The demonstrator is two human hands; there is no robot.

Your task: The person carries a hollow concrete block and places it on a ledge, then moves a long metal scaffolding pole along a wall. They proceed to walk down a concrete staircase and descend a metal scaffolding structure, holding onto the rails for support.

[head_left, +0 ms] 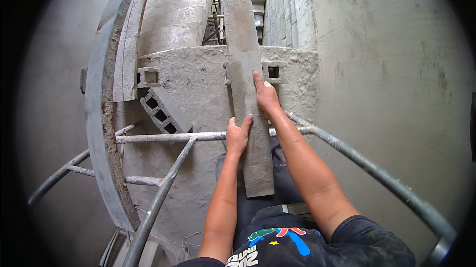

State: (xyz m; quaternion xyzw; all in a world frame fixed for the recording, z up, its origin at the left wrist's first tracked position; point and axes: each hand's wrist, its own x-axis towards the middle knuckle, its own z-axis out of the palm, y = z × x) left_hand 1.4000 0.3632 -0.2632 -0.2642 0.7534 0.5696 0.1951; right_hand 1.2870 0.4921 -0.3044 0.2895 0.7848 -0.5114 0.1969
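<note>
A long grey straightedge board (pixel 246 58), crusted with dried cement, runs from near my waist up toward the stairs. My left hand (pixel 238 135) grips its left edge near the lower end, fingers wrapped onto the face. My right hand (pixel 265 93) presses flat along its right edge, higher up, over the rough concrete landing (pixel 198 83). The board's lower end hangs over my dark trousers.
Grey scaffold pipes (pixel 168 138) cross below the landing, and one pipe (pixel 377 172) slants down to the right. A hollow concrete block (pixel 161 110) lies on the landing. A plastered wall (pixel 391 68) rises on the right. A curved formwork board (pixel 101 98) bends along the left. Concrete stairs (pixel 178 9) climb ahead.
</note>
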